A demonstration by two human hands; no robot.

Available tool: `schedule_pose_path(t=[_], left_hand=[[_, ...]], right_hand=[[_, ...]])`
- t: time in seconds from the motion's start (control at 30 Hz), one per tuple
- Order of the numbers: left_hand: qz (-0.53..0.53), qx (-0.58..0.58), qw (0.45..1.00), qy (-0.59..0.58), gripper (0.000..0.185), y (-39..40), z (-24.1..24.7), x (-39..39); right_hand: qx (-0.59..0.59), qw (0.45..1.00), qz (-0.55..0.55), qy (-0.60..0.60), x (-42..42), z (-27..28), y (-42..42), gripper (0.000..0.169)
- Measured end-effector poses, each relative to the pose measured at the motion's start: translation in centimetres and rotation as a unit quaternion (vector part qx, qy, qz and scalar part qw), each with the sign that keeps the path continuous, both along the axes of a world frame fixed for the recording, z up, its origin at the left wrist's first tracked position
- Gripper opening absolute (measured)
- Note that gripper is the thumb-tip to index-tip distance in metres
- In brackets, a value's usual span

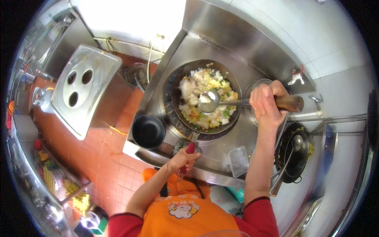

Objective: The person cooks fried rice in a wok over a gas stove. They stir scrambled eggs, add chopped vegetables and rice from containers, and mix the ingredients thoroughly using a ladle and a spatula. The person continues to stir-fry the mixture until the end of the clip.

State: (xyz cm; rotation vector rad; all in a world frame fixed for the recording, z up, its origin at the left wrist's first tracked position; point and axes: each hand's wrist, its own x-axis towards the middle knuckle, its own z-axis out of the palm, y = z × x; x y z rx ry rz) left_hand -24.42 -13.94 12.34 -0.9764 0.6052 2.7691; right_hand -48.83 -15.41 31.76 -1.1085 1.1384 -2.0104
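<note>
My left hand (186,160) grips the red handle (190,148) of a dark wok (237,86) set on the stove. White rice (189,89) mixed with egg and chopped greens fills much of the wok. My right hand (266,102) is closed around the shaft of a steel ladle, near its wooden end (291,103). The round bowl of the ladle (209,102) is over the middle of the rice; some white rice shows at its left edge. Whether the bowl touches the food is hard to tell.
A small black pan (148,131) stands left of the wok, and a clear plastic container (238,161) lies at the front right. Another black wok (291,154) with a ladle is at the right. Behind the stove are taps (296,77). A three-hole steel stand (84,86) is leftward.
</note>
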Motion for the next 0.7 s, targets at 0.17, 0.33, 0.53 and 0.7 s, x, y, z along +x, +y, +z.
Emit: schedule_pose_path(t=[0.17, 0.33, 0.53, 0.7], left_hand=[[-0.005, -0.002, 1.000, 0.015, 0.021, 0.1, -0.1, -0.2], [-0.014, -0.021, 1.000, 0.005, 0.028, 0.0, -0.2, 0.0], [-0.010, -0.024, 1.000, 0.012, 0.023, 0.1, -0.4, -0.3], [-0.014, -0.027, 0.999, -0.010, 0.023, 0.0, -0.1, 0.0]], right_hand=[[0.034, 0.994, -0.069, 0.078, 0.0, -3.1, -0.2, 0.028], [-0.063, 0.998, 0.000, 0.006, 0.7, 1.3, -1.1, 0.017], [0.029, 0.978, -0.082, 0.189, 1.2, -3.2, -3.1, 0.026], [-0.051, 0.998, -0.025, 0.016, 1.3, 0.7, -2.2, 0.023]])
